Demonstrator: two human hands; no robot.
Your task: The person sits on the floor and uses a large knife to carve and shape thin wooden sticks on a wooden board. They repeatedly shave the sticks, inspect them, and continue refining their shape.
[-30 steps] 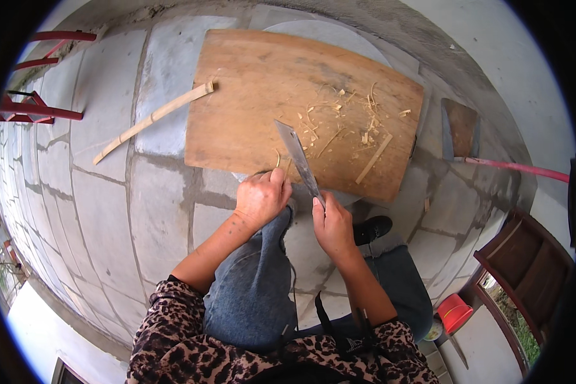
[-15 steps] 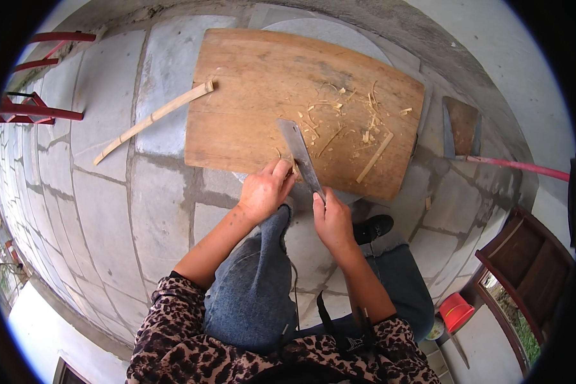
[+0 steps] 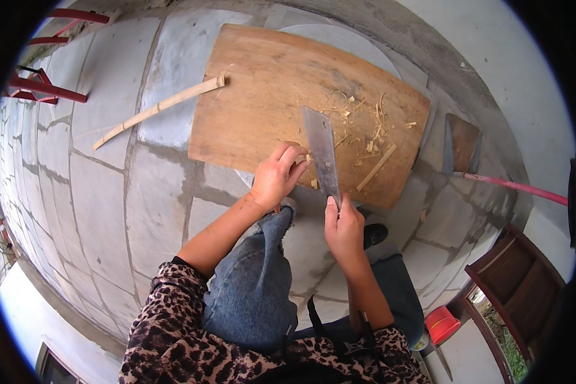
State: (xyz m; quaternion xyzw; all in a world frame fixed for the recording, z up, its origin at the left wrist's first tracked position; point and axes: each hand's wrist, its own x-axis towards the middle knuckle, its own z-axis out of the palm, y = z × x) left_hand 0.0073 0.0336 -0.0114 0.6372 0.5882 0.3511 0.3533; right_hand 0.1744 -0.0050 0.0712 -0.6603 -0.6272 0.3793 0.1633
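Note:
My right hand (image 3: pixel 345 224) is wrapped round the handle of a cleaver (image 3: pixel 321 144). Its broad grey blade points away from me over the near edge of a wooden board (image 3: pixel 256 70). Just left of the blade, my left hand (image 3: pixel 280 171) has its fingers bent together round a small pale piece of bamboo (image 3: pixel 309 157), mostly hidden by the fingertips. A long split bamboo strip (image 3: pixel 160 110) rests with one end on the board's left edge. On the right part of the board lie a short bamboo strip (image 3: pixel 376 168) and scattered shavings (image 3: pixel 371 146).
Grey stone paving (image 3: pixel 157 205) surrounds the board. A dustpan (image 3: pixel 462 142) with a pink handle stands to the right, by the wall. Red metal legs (image 3: pixel 51 88) show at far left. At lower right are a red container (image 3: pixel 441 324) and a dark wooden chair (image 3: pixel 515 281).
The cleaver and my right hand have shifted right, and the blade shows more of its flat side. My left hand has moved slightly right and farther over the board. The whole view has tilted a little.

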